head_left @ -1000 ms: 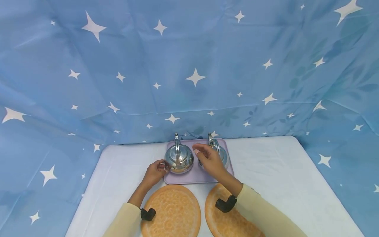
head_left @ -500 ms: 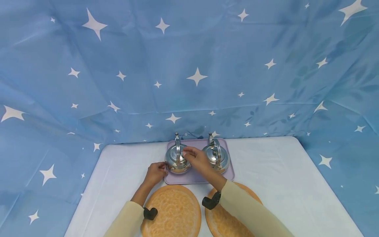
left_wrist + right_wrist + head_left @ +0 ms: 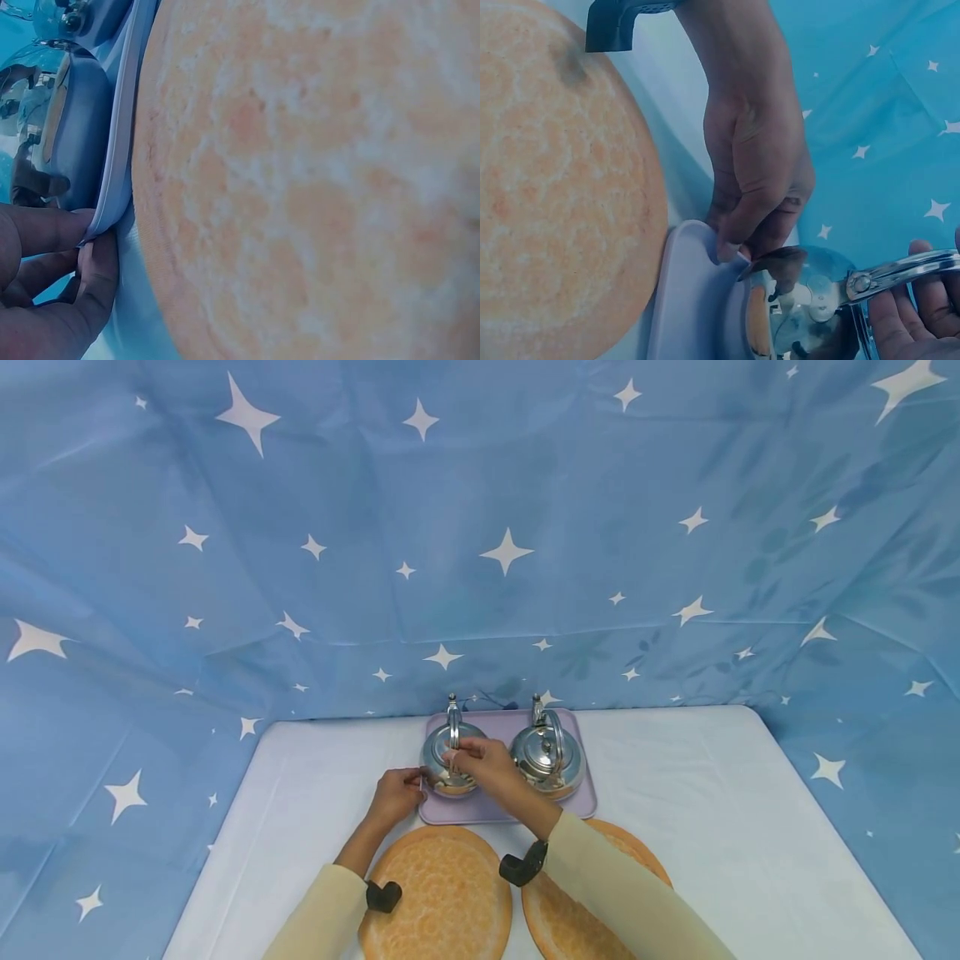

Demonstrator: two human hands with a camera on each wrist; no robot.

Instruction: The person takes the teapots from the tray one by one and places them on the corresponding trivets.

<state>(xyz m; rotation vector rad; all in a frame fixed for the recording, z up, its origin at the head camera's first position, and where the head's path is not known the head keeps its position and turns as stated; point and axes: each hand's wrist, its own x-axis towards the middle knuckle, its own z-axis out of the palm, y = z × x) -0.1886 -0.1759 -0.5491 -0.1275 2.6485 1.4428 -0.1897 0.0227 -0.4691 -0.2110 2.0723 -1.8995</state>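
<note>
A shiny steel kettle (image 3: pixel 447 760) stands upright on a lilac tray (image 3: pixel 510 808). It stands at the tray's left side (handle raised).

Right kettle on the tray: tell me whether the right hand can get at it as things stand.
Probably yes. The right kettle stands on the tray with its handle upright and nothing over it, and the right hand is just beside it, at the left kettle's handle. It would have to let go of that first.
</note>
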